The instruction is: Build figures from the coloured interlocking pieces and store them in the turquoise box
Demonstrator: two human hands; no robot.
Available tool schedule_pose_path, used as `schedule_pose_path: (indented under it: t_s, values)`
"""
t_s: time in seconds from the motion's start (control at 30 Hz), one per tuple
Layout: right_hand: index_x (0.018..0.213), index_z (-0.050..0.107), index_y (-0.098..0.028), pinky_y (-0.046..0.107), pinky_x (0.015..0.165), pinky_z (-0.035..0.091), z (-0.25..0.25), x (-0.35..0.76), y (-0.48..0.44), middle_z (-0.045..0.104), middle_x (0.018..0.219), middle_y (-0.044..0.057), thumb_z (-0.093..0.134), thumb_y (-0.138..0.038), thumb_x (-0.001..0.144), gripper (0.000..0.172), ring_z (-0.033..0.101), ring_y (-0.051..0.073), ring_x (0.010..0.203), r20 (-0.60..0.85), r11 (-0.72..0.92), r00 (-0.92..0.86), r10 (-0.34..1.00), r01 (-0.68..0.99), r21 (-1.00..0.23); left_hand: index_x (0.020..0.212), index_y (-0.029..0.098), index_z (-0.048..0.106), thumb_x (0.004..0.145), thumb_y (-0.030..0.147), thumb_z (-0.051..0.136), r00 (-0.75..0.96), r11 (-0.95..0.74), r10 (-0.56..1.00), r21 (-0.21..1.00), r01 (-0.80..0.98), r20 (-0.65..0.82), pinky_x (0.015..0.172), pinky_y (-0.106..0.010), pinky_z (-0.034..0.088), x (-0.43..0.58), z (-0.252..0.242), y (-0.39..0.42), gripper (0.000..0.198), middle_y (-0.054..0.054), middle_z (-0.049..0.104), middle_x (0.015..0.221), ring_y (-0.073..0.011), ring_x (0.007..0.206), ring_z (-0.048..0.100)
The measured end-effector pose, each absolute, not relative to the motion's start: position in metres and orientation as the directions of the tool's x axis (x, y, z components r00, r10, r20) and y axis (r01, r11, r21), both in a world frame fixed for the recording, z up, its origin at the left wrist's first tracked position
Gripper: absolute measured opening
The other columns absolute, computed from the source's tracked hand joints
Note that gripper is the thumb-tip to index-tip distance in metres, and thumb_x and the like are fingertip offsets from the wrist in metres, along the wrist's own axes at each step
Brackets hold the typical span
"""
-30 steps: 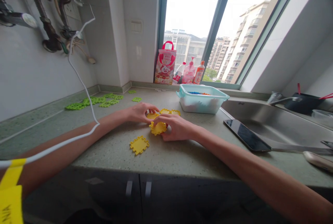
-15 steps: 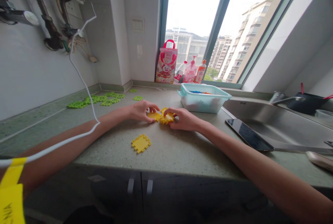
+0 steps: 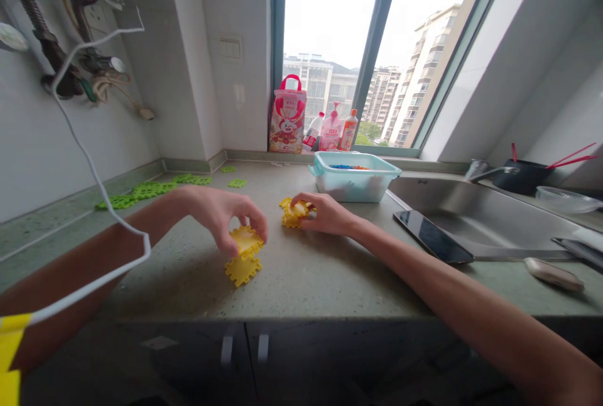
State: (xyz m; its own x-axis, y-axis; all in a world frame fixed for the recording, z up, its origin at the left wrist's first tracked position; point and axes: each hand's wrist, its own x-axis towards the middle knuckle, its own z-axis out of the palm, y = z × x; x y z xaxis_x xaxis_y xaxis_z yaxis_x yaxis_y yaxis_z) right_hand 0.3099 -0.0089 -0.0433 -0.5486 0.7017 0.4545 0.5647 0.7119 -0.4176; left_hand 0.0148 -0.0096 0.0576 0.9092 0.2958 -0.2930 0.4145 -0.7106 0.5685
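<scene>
My left hand [image 3: 225, 214] is closed in a pinch on a yellow toothed tile [image 3: 245, 241], held just above a second yellow tile [image 3: 242, 269] that lies flat on the speckled green countertop [image 3: 330, 280]. My right hand [image 3: 324, 213] rests farther back with its fingers closed on a small cluster of joined yellow tiles [image 3: 293, 212], which touches the counter.
A pale blue tub [image 3: 353, 183] with coloured pieces stands behind my right hand. Green tiles [image 3: 151, 190] lie at the back left. A dark phone [image 3: 432, 236] sits by the steel sink [image 3: 475, 211]. Bottles and a red bag [image 3: 286, 115] line the window sill. A white cable [image 3: 94, 173] crosses my left arm.
My left hand has come away from the cluster and toward me with one yellow tile, down over the lone tile. My right hand stays on the cluster. The camera turned slightly right.
</scene>
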Motion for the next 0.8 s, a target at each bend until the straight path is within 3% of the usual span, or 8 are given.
schedule_pose_path:
  t_s: [0.1,0.23,0.37,0.5,0.7,0.8]
  values:
    - [0.114,0.068,-0.023,0.028,0.081,0.051,-0.046,0.315,0.000,0.075,0.105,0.002,0.074,-0.020,0.079,0.036,0.067,0.017,0.085,0.527,0.650,-0.408,0.745,0.619,-0.440,0.115,0.028,0.080,0.066,0.030,0.085,0.879,-0.743,0.324,0.481,0.465,-0.349,0.098,-0.028,0.052,0.021,0.050,-0.018,0.049,0.002,0.078,0.110,-0.0228,0.102,0.070]
    - [0.112,0.069,-0.023,0.029,0.079,0.049,-0.047,0.322,0.007,0.076,0.101,0.003,0.073,-0.021,0.078,0.034,0.065,0.018,0.081,0.576,0.573,-0.295,0.762,0.722,-0.387,0.119,0.030,0.078,0.064,0.033,0.089,0.861,-0.724,0.333,0.481,0.495,-0.384,0.096,-0.027,0.051,0.025,0.039,-0.021,0.056,0.001,0.075,0.116,-0.0237,0.106,0.067]
    - [0.113,0.068,-0.021,0.029,0.078,0.046,-0.046,0.327,0.009,0.076,0.100,0.004,0.074,-0.024,0.081,0.032,0.065,0.018,0.079,0.547,0.530,-0.300,0.781,0.782,-0.328,0.126,0.034,0.074,0.059,0.044,0.093,0.839,-0.723,0.364,0.444,0.529,-0.405,0.096,-0.026,0.049,0.026,0.039,-0.025,0.071,0.000,0.071,0.124,-0.0251,0.112,0.064]
    - [0.114,0.068,-0.021,0.027,0.075,0.045,-0.047,0.332,0.012,0.075,0.099,0.005,0.072,-0.024,0.082,0.032,0.065,0.018,0.080,0.461,0.513,-0.352,0.815,0.808,-0.290,0.121,0.032,0.075,0.063,0.045,0.090,0.822,-0.739,0.398,0.388,0.551,-0.408,0.092,-0.026,0.048,0.025,0.038,-0.023,0.061,0.000,0.071,0.121,-0.0240,0.107,0.064]
    - [0.119,0.066,-0.021,0.026,0.071,0.043,-0.052,0.342,0.020,0.074,0.099,0.004,0.070,-0.024,0.082,0.037,0.062,0.017,0.077,0.417,0.546,-0.408,0.812,0.784,-0.296,0.118,0.028,0.077,0.070,0.044,0.081,0.815,-0.741,0.558,0.349,0.574,-0.155,0.081,-0.027,0.048,0.019,0.017,0.012,0.051,-0.002,0.074,0.107,-0.0237,0.095,0.065]
    - [0.119,0.066,-0.022,0.026,0.073,0.045,-0.054,0.344,0.023,0.073,0.100,0.003,0.073,-0.027,0.080,0.039,0.063,0.018,0.079,0.417,0.566,-0.427,0.803,0.765,-0.307,0.123,0.025,0.075,0.075,0.047,0.076,0.789,-0.741,0.614,0.349,0.574,0.005,0.082,-0.027,0.048,0.018,0.002,0.030,0.052,-0.005,0.074,0.112,-0.0243,0.097,0.066]
